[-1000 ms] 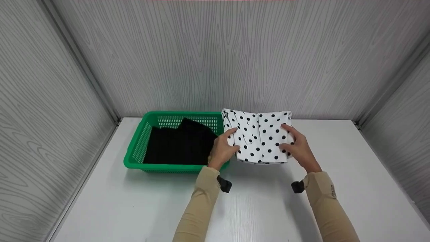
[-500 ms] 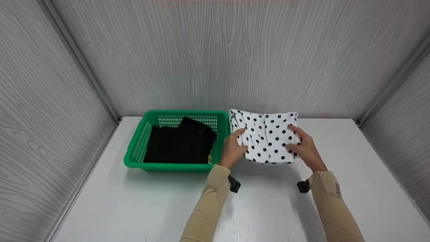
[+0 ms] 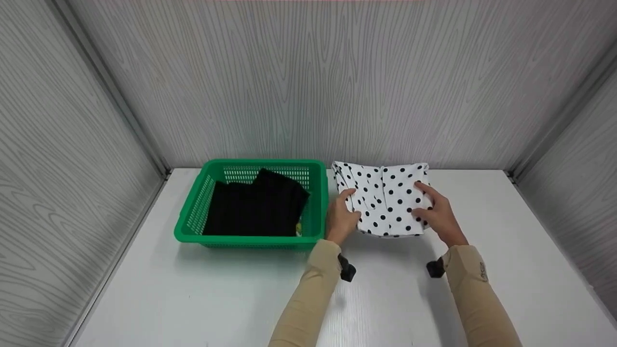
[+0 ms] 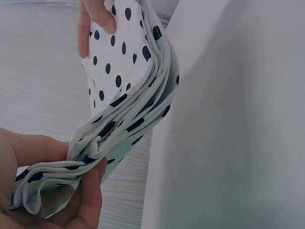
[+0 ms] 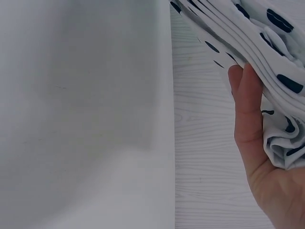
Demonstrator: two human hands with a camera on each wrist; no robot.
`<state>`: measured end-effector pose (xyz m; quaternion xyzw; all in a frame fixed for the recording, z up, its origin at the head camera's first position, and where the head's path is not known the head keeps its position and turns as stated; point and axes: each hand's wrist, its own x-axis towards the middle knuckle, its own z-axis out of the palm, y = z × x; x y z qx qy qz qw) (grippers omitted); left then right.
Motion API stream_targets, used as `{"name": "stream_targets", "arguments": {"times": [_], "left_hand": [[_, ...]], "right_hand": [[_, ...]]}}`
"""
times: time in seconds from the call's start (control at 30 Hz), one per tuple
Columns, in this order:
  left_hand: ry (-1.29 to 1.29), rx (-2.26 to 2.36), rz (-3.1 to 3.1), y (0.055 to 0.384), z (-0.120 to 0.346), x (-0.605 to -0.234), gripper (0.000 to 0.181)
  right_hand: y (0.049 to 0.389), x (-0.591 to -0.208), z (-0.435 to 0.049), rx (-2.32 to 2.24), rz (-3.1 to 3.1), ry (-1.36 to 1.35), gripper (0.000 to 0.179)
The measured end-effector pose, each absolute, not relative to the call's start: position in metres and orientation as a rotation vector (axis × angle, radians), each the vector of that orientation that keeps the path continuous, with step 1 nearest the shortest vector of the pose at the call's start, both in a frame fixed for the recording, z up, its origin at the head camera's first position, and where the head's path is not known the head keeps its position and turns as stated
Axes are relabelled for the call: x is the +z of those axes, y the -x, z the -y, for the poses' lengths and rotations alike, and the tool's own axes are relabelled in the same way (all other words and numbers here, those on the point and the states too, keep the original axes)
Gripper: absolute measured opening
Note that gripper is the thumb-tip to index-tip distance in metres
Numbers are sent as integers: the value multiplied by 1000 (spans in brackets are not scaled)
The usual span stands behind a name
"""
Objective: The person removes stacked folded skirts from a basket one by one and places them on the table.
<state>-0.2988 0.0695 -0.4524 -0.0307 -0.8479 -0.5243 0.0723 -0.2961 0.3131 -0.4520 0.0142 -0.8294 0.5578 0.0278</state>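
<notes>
Between my two hands is a folded white cloth garment with black polka dots (image 3: 393, 197), right of the basket. My left hand (image 3: 341, 219) pinches its left edge, thumb on top and fingers beneath; the left wrist view shows several stacked layers (image 4: 128, 114) in that grip. My right hand (image 3: 441, 217) grips the right edge, and the right wrist view shows its fingers (image 5: 249, 105) under the layers. A shadow falls on the table below the cloth. What kind of garment it is cannot be made out from the folds.
A green plastic basket (image 3: 250, 239) stands on the white table (image 3: 231, 299) at the left, close to my left hand. Black folded cloth (image 3: 250, 209) lies in it, with a small yellow item (image 3: 299, 229) beside it. Grey wood-grain walls (image 3: 308, 86) enclose the back and sides.
Both hands have carried the polka-dot cloth to the right, away from the basket's edge, and slightly lower. The black cloth in the basket has stayed in place.
</notes>
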Motion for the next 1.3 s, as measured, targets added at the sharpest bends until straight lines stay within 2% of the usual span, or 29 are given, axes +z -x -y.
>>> {"name": "stream_targets", "arguments": {"times": [0.57, 0.9, 1.1, 1.3], "left_hand": [[-3, -1709, 2533, 301, -76, -491, 67], [7, -1748, 2476, 300, -76, -513, 60], [24, -1596, 2580, 298, -76, -518, 57], [69, -1227, 2769, 290, -77, -518, 55]], "right_hand": [[307, -486, -314, 1691, 2589, -19, 78], [307, -501, -310, 1651, 2603, 131, 72], [308, -509, -310, 1586, 2605, 223, 66], [307, -510, -308, 1328, 2694, 212, 55]]}}
